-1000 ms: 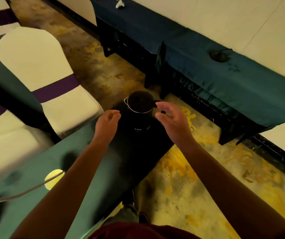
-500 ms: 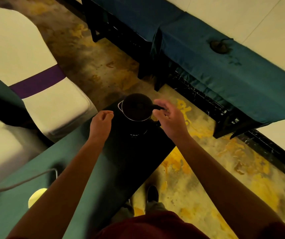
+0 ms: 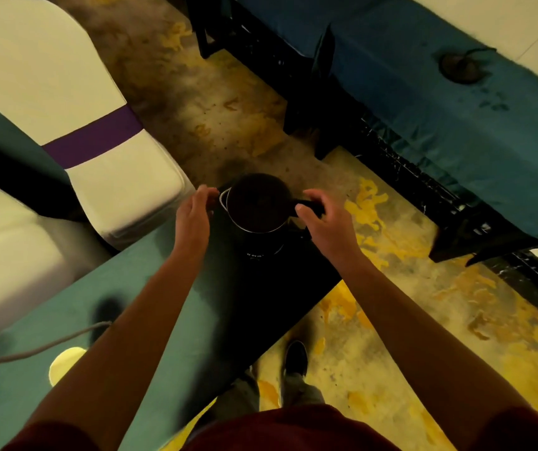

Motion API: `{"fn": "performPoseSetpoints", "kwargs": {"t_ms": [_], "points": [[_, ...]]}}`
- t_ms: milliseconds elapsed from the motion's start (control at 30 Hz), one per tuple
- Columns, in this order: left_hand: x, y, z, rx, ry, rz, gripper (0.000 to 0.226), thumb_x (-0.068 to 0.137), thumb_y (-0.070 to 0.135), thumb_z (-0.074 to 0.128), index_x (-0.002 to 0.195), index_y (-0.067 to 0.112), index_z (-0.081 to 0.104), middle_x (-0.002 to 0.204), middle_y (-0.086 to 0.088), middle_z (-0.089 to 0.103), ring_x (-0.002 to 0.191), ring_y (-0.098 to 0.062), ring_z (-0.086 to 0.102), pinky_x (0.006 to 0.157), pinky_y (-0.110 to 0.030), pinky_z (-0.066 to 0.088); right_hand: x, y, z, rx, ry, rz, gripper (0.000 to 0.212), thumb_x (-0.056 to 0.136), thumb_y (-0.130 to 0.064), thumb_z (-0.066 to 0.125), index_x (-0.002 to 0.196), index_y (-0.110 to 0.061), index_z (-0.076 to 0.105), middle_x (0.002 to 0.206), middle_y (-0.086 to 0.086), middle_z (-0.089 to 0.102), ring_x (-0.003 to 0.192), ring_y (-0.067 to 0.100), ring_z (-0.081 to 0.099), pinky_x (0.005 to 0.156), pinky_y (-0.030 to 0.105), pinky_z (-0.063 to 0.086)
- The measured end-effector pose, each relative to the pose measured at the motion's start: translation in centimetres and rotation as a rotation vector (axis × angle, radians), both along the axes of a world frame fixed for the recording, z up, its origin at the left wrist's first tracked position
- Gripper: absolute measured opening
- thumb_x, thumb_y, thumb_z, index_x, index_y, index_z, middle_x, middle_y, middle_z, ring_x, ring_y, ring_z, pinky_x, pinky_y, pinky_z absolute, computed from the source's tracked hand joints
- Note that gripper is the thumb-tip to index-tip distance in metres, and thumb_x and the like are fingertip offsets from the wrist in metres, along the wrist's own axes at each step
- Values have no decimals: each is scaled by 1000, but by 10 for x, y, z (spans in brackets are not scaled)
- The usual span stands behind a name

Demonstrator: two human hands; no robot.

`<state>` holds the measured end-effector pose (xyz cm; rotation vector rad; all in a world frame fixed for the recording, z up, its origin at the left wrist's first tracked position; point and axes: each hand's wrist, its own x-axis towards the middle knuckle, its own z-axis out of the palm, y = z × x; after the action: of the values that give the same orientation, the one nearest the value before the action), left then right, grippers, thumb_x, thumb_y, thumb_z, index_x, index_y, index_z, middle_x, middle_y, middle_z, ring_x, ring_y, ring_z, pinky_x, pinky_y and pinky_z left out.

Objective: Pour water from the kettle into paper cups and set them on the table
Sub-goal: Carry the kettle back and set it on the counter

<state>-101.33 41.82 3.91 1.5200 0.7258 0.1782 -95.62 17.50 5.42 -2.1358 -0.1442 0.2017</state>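
Note:
A dark kettle [image 3: 256, 203] with a shiny metal rim stands on its round base [image 3: 258, 252] at the far corner of the green-clothed table [image 3: 150, 288]. My right hand [image 3: 326, 222] is at the kettle's black handle, fingers curled over it and thumb under it. On the other side, my left hand [image 3: 193, 216] has its fingers apart, and the fingertips touch the rim by the spout. A pale yellow round thing [image 3: 66, 362], perhaps a paper cup seen from above, sits at the near left of the table, partly behind my left forearm.
A white cable [image 3: 33, 351] runs across the table's near left. Chairs in white covers with purple bands [image 3: 114, 177] stand close on the left. A long table under dark blue cloth [image 3: 456, 125] lines the wall at right, with patterned floor between. My shoe [image 3: 295, 356] is below the table edge.
Both hands have moved forward onto the kettle: the right has gone from beside the handle to wrapping it, and the left has reached the spout side. The camera has tilted further down.

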Motion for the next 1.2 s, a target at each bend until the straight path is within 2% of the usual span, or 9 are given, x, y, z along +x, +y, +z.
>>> {"fn": "performPoseSetpoints", "kwargs": {"t_ms": [100,233,400,533,600,733,867,1067,1200], "points": [[18,-8,-4,-27,-53,-4,48,91,57,41,98,25,76,103,3,75,102,-14,68,97,-39,50,8,-1,-15,25,63,-2,35,93,-45,63,119,-23,71,107,-8,71,99,7,66,79,19,47],[38,-22,-18,-31,-60,-62,43,93,49,43,107,25,76,100,10,76,96,-1,69,77,-13,50,20,-1,-35,57,101,-11,40,91,-54,59,101,-18,72,91,-4,72,87,10,68,71,23,47],[49,-20,-29,62,-120,-93,32,95,24,46,107,28,75,111,7,74,109,-6,65,96,-21,50,27,1,-49,213,135,-36,39,91,-52,64,76,-16,67,61,-16,64,60,0,65,60,20,49],[54,-19,-28,176,-120,-172,31,96,30,46,111,31,74,107,24,72,108,5,63,90,-7,46,32,6,-53,299,155,-38,40,90,-48,66,60,-22,61,52,-12,57,50,7,63,54,25,46],[57,-18,-31,182,-110,-173,32,96,31,47,112,29,74,105,26,72,107,5,64,89,-7,46,34,7,-55,319,148,-44,46,92,-43,67,55,-18,56,49,-15,49,46,2,58,49,28,41],[57,-15,-35,138,-118,-134,30,97,29,47,110,29,75,104,22,74,106,2,65,88,-9,47,36,7,-63,347,141,-60,55,91,-41,68,59,-1,51,48,-4,45,45,15,56,47,36,45],[49,-16,-39,92,-147,-108,31,97,28,46,110,28,74,106,16,75,107,-3,66,89,-13,50,34,9,-61,353,114,-66,54,91,-41,66,55,-5,49,46,3,46,42,16,48,44,25,37],[40,-19,-42,86,-118,-25,32,98,27,44,110,28,74,107,8,75,106,-7,67,94,-24,52,33,8,-62,339,89,-63,59,93,-39,65,57,5,48,49,12,44,45,22,42,48,31,33],[38,-18,-42,53,-108,-44,31,99,29,44,104,36,74,109,5,75,108,-9,67,96,-27,52,27,11,-62,311,74,-53,58,94,-41,62,54,-3,44,48,12,39,47,25,41,50,43,33]]}}
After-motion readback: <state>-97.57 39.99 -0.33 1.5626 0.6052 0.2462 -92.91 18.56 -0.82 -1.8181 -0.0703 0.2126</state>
